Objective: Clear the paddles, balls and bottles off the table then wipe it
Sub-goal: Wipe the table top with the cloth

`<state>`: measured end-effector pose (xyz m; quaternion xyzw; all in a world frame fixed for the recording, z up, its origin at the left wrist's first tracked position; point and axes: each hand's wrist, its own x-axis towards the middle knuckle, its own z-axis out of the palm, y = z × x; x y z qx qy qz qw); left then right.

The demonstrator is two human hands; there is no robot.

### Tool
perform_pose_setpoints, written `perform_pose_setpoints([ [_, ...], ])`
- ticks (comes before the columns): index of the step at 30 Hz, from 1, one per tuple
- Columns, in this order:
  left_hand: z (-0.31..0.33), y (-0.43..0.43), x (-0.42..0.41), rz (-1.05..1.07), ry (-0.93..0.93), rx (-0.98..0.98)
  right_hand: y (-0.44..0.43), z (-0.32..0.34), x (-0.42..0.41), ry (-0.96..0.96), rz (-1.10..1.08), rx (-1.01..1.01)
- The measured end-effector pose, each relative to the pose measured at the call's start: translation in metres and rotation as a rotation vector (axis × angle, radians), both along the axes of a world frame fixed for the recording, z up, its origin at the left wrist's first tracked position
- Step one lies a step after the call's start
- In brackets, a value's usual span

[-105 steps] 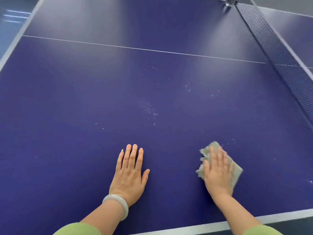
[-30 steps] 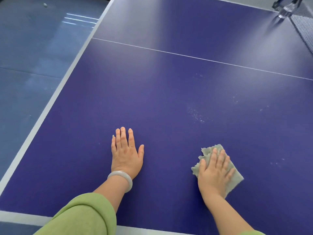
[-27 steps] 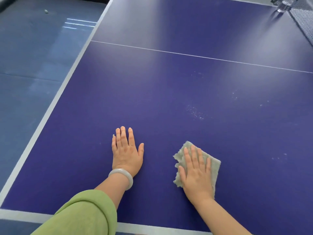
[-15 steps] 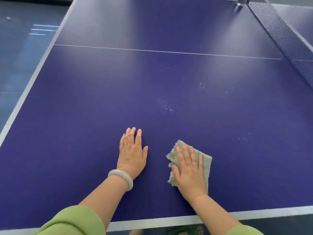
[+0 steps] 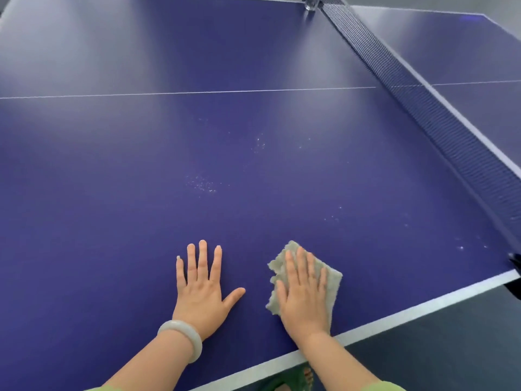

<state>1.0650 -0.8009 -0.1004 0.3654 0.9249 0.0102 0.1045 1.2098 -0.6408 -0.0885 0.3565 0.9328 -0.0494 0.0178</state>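
A blue table tennis table (image 5: 141, 193) fills the view, with no paddles, balls or bottles on the part I see. My right hand (image 5: 303, 294) lies flat with straight fingers on a grey-green cloth (image 5: 332, 280), pressing it onto the table near the front edge. My left hand (image 5: 204, 283) rests flat on the bare surface a little to the left, fingers spread, a pale bangle on its wrist. Patches of white specks (image 5: 203, 186) dot the table beyond my hands, and more specks (image 5: 259, 142) lie farther off.
The net (image 5: 439, 128) runs along the right side from the far post (image 5: 310, 2) to a clamp (image 5: 516, 263) at the near edge. The white front edge line (image 5: 394, 317) lies just below my right hand. Dark floor shows at lower right.
My right hand slid the cloth left towards my left hand and now presses it close to the front edge. My head turned right, bringing the net into view.
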Motion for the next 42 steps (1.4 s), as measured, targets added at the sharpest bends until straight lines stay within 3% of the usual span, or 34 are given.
perform_pose_setpoints([
  [2, -0.001, -0.001, 0.0, -0.001, 0.01, 0.008, -0.01, 0.002, 0.009, -0.038, 0.322, -0.011],
  [4, -0.002, -0.002, 0.0, -0.005, 0.011, 0.019, 0.02, 0.0, 0.029, -0.037, 0.446, 0.017],
  [6, 0.0, -0.001, 0.0, 0.012, -0.007, 0.042, 0.062, -0.006, 0.053, -0.058, 0.275, 0.062],
  [10, 0.01, 0.027, 0.005, 0.121, -0.028, 0.158, 0.114, -0.007, 0.072, -0.079, -0.399, -0.039],
  [12, 0.015, 0.057, 0.01, 0.149, -0.009, 0.218, 0.103, -0.006, 0.055, -0.074, -0.49, -0.056],
  [14, 0.02, 0.094, 0.017, 0.207, -0.067, 0.219, 0.082, -0.006, 0.034, -0.003, -0.338, -0.013],
  [18, 0.022, 0.153, 0.029, 0.4, -0.128, 0.133, 0.072, -0.006, 0.025, -0.019, 0.209, 0.011],
  [20, 0.013, 0.163, 0.031, 0.439, -0.072, 0.132, 0.103, -0.009, 0.04, -0.045, 0.269, 0.031],
  [21, 0.009, 0.164, 0.031, 0.442, -0.062, 0.122, 0.122, -0.013, 0.051, -0.056, 0.205, 0.054],
  [24, 0.002, 0.162, 0.035, 0.444, -0.049, 0.088, 0.167, -0.018, 0.084, -0.044, -0.263, 0.02],
  [26, -0.001, 0.164, 0.037, 0.461, -0.041, 0.099, 0.17, -0.018, 0.089, -0.039, -0.385, -0.013],
  [28, -0.002, 0.165, 0.038, 0.469, -0.017, 0.1, 0.156, -0.016, 0.076, -0.019, -0.274, 0.004],
  [32, -0.004, 0.166, 0.036, 0.467, 0.019, 0.098, 0.13, -0.009, 0.022, 0.005, 0.211, -0.002],
  [37, -0.007, 0.166, 0.034, 0.462, 0.069, 0.07, 0.158, -0.011, -0.056, -0.016, 0.569, -0.059],
  [40, -0.006, 0.169, 0.034, 0.474, 0.101, 0.057, 0.212, -0.013, -0.075, -0.033, 0.589, -0.028],
  [42, -0.006, 0.169, 0.034, 0.474, 0.121, 0.047, 0.264, -0.012, -0.069, -0.051, 0.328, -0.056],
])
